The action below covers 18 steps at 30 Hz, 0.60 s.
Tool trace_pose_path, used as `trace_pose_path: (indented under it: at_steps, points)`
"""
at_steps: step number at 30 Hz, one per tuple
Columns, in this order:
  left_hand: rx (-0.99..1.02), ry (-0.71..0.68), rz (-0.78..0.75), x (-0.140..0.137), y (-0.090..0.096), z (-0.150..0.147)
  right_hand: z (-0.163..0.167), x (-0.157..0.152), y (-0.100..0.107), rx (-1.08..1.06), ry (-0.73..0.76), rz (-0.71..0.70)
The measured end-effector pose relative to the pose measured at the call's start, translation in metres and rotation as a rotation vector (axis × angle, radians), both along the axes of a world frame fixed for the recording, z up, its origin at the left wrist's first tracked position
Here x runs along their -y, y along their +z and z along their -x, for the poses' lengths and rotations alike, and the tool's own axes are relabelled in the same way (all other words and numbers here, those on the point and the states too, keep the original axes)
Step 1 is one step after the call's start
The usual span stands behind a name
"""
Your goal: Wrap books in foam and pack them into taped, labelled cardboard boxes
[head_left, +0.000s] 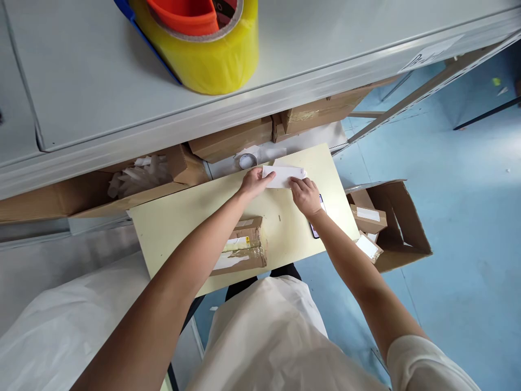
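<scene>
Above the far part of the cream table point(195, 217), my left hand point(254, 182) pinches the left end of a white paper slip point(281, 177) between thumb and fingers. My right hand point(305, 194) grips the slip's lower right side, its fingers curled together. Small print shows near the slip's right end, and another pale piece sticks out behind its top edge. Partly under my right wrist lies a phone point(315, 231). Nearer my body, a taped cardboard box point(254, 244) with white and yellow labels rests on the table, partly covered by my left forearm.
An open carton point(401, 228) holding small labelled boxes point(368, 214) stands on the blue floor to the right. Beyond the table are a tape roll point(248, 161) and a carton of white strips point(140, 176). A grey shelf point(325, 38) overhead carries a yellow tape roll point(215, 65).
</scene>
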<state>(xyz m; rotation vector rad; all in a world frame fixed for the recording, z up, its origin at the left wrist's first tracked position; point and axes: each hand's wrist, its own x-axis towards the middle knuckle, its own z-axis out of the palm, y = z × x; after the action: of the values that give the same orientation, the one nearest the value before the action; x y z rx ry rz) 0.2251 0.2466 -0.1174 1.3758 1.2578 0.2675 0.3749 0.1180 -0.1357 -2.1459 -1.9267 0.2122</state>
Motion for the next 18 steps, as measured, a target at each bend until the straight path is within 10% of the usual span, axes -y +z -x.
trace_pose_path:
  at_steps: [8,18]
  points:
    - [-0.019,-0.079,-0.344,-0.006,0.043,0.027,-0.001,-0.002,0.031,-0.491,-0.032,-0.302]
    - [-0.257,-0.205,-0.693,-0.007,0.099,0.090,-0.004,-0.051,0.044,-0.777,0.240,-0.100]
